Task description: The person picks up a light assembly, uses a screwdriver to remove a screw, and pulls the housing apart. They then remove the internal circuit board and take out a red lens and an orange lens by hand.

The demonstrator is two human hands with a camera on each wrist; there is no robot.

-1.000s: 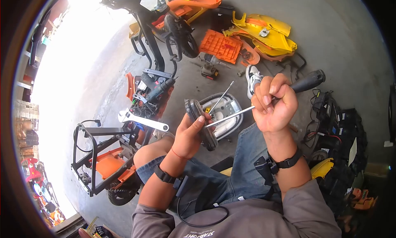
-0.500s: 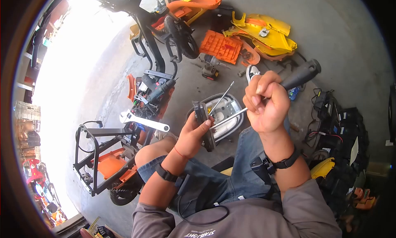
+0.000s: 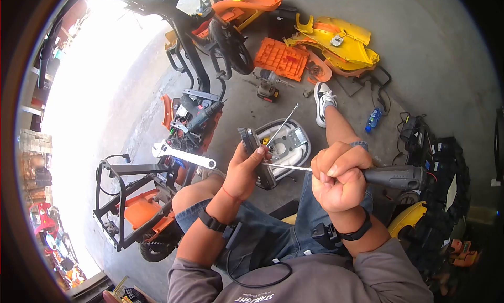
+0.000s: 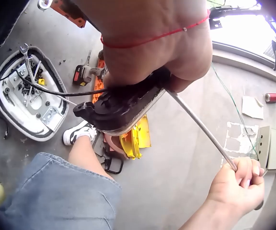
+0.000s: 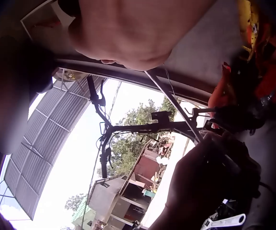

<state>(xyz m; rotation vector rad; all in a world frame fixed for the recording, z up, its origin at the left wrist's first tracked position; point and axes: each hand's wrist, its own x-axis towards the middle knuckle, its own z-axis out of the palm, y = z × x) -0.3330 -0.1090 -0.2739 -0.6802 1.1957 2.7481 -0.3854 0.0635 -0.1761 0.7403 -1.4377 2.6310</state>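
Observation:
My left hand [image 3: 242, 169] grips a black plastic rounded housing [image 4: 123, 108] with a pale clear rim, holding it up over my lap. Wrapped round a long screwdriver [image 3: 396, 177], my right hand [image 3: 341, 176] holds it where the black handle meets the metal shank. The shank [image 4: 200, 124] runs across to the edge of the housing by my left thumb; its tip is hidden there. A black cable [image 4: 66, 93] passes over the housing in the left wrist view. Both hands appear dark or partly cut off in the right wrist view.
Below stands an upturned white-lined seat shell [image 3: 308, 148] with screws and a wrench inside. Left are a large adjustable wrench [image 3: 184, 155], a tool box with a drill [image 3: 206, 114] and a bike frame [image 3: 126, 169]. Black battery packs [image 3: 446, 166] and a blue bottle [image 3: 373, 119] lie right.
My right hand has come down, and the screwdriver has swung from slanting upward to nearly level, its shank still at the housing. The left hand and housing have shifted only slightly.

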